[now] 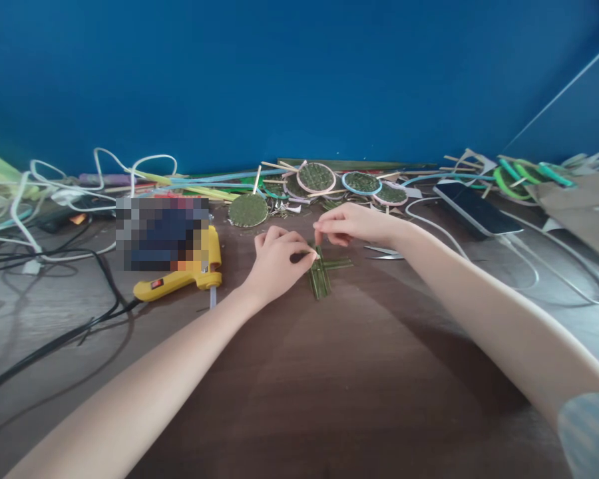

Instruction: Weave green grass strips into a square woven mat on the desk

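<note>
A small weave of green strips [321, 274] lies on the dark wooden table [329, 386], crossed into a grid. My left hand [276, 256] is curled, its fingertips pressing on the weave's left side. My right hand [348, 224] hovers just above and behind it, pinching the top end of one strip between thumb and fingers.
A yellow glue gun [184, 276] with a black cord lies to the left. Scissors [384, 252] rest right of the weave. Several round woven green discs [316, 177] line the blue wall. A phone [476, 208], white cables [554, 266] and green hoops [516, 176] sit at right.
</note>
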A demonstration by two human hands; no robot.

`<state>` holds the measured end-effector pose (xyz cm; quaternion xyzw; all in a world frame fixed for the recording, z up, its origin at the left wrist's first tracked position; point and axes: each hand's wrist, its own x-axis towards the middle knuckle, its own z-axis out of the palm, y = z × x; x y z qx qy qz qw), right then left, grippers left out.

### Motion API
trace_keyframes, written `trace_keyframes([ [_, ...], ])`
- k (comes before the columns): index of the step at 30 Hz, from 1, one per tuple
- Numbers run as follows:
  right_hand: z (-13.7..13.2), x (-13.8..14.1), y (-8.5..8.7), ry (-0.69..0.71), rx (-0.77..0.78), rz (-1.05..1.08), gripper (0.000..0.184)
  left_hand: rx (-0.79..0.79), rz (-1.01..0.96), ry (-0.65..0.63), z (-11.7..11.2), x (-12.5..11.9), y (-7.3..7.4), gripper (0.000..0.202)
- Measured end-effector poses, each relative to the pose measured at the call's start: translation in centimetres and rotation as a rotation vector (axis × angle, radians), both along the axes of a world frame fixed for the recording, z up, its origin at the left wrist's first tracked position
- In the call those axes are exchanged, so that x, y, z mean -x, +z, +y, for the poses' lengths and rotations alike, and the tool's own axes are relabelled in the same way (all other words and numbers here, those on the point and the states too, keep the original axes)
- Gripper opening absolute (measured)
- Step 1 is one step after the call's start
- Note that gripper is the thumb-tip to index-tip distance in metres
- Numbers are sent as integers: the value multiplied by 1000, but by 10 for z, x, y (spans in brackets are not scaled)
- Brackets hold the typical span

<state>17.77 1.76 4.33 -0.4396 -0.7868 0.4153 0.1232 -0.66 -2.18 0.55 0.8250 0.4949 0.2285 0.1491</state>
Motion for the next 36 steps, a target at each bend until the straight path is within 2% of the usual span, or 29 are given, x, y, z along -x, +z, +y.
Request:
trace_keyframes([
  [4,6,-6,-4,-74,-104,-167,18,14,-8,3,-1,0,1,19],
  [9,5,-3,-6,4,-47,-269,34,28,-4,18,0,0,2,18],
  [12,4,-1,-7,24,-36,-283,40,31,-3,19,0,0,1,17],
  [30,3,1,-7,12,-32,-283,35,28,-12,10,1,0,0,16],
  [36,5,2,-8,19,-72,-206,19,35,-13,13,1,0,1,17],
])
